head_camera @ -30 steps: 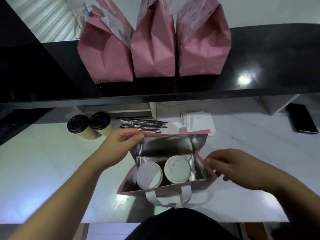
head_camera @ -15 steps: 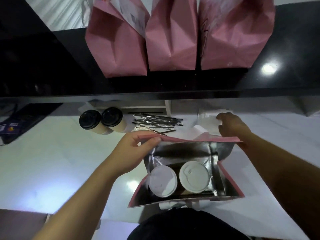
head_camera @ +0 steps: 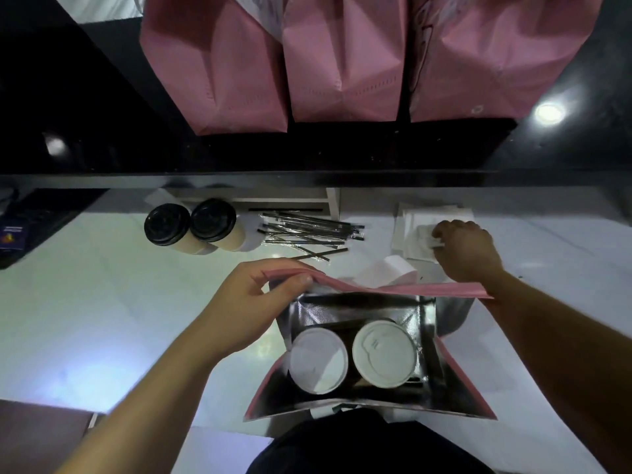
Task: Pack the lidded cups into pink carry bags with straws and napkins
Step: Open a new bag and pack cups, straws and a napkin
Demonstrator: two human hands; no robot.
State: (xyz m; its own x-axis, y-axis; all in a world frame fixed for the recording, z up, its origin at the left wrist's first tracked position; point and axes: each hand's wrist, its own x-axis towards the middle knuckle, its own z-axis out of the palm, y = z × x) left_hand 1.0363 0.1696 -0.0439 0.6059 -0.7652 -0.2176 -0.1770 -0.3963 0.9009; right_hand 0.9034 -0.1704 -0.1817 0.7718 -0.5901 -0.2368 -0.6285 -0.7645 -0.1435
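An open pink carry bag (head_camera: 455,381) with a silver lining stands on the white counter in front of me. Two white-lidded cups (head_camera: 318,359) (head_camera: 384,352) sit side by side inside it. My left hand (head_camera: 253,306) pinches the bag's far left rim and holds it open. My right hand (head_camera: 466,249) reaches past the bag onto the stack of white napkins (head_camera: 410,230), its fingers closed on a napkin. Wrapped black straws (head_camera: 307,230) lie in a loose pile behind the bag. Two black-lidded cups (head_camera: 167,224) (head_camera: 213,220) stand to the left of the straws.
Three filled pink bags (head_camera: 219,66) (head_camera: 345,59) (head_camera: 492,59) stand in a row on the raised black shelf (head_camera: 307,155) at the back. A dark object (head_camera: 20,230) lies at the far left. A white paper roll (head_camera: 393,268) sits just behind the bag's rim.
My right hand left the bag's right side, reached forward to the napkin stack and closed on a napkin. My left hand kept its hold on the rim.
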